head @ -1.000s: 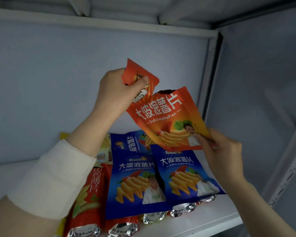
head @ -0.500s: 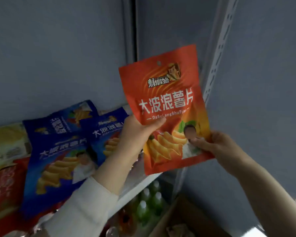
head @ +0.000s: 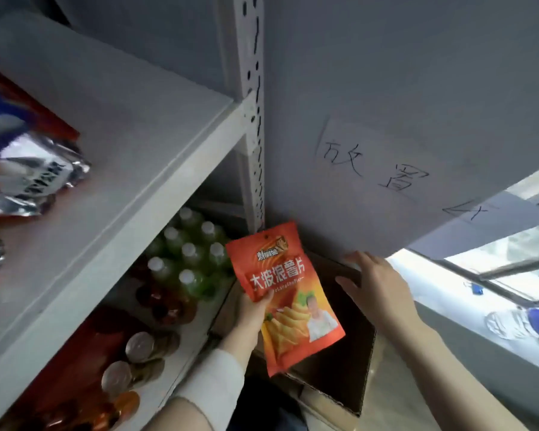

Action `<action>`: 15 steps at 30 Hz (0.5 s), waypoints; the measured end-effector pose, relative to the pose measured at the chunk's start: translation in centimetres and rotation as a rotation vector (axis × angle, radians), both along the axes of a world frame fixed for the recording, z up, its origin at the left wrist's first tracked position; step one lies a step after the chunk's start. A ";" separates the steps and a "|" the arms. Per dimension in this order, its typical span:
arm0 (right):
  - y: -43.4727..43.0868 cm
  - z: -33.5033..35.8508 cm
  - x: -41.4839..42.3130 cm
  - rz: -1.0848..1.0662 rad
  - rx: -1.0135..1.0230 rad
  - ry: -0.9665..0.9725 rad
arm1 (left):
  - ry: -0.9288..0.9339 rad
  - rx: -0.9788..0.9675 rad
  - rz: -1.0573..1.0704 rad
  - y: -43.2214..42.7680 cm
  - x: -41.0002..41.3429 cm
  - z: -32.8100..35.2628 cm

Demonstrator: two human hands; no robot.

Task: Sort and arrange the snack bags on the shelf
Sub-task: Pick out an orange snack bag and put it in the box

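My left hand (head: 253, 312) grips an orange chip bag (head: 288, 293) by its left edge, thumb on the front, and holds it upright over an open cardboard box (head: 339, 396) beside the shelf unit. My right hand (head: 378, 290) is empty with fingers spread, hovering over the box just right of the bag, near the lower edge of a grey panel. On the white shelf (head: 131, 169) at the far left lie blurred snack bags (head: 28, 169) with silver ends and blue and red fronts.
Below the white shelf stand green bottles (head: 193, 253) with white caps, dark bottles and cans (head: 140, 343). A perforated shelf upright (head: 252, 119) rises at centre. The grey panel (head: 402, 119) carries a handwritten paper. A window and a water bottle (head: 523, 321) are at the right.
The view swung down and right from the snack shelf. My right hand let go of the orange bag; my left hand carried it down from shelf height to over the box.
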State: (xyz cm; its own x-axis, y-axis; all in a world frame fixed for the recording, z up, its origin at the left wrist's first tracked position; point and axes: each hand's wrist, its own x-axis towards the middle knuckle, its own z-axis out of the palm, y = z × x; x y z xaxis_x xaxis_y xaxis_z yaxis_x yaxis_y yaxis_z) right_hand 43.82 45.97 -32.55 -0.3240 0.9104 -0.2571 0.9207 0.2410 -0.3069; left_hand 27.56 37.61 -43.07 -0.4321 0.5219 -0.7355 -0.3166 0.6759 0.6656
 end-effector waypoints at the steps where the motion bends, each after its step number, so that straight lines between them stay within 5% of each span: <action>1: -0.1 -1.9 0.1 0.012 -0.021 -0.029 | -0.043 -0.055 0.024 0.1 0.6 -2.1; 6: 0.3 -9.9 0.6 0.046 -0.104 -0.158 | -0.095 -0.169 0.058 1.3 2.7 -9.9; 11: 0.4 -14.8 0.1 0.126 -0.135 -0.289 | 0.074 -0.463 -0.123 2.6 1.9 -13.9; 15: 0.6 -15.4 -0.6 0.167 -0.111 -0.333 | 0.205 -0.328 -0.416 3.8 0.9 -11.7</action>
State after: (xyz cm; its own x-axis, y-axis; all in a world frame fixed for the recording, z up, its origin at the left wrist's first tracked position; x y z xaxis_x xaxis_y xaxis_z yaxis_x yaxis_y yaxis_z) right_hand 43.25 46.55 -47.99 -0.3482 0.8130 -0.4668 0.9251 0.3786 -0.0307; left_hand 28.48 41.41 -54.75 -0.3899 0.4373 -0.8104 0.1347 0.8976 0.4196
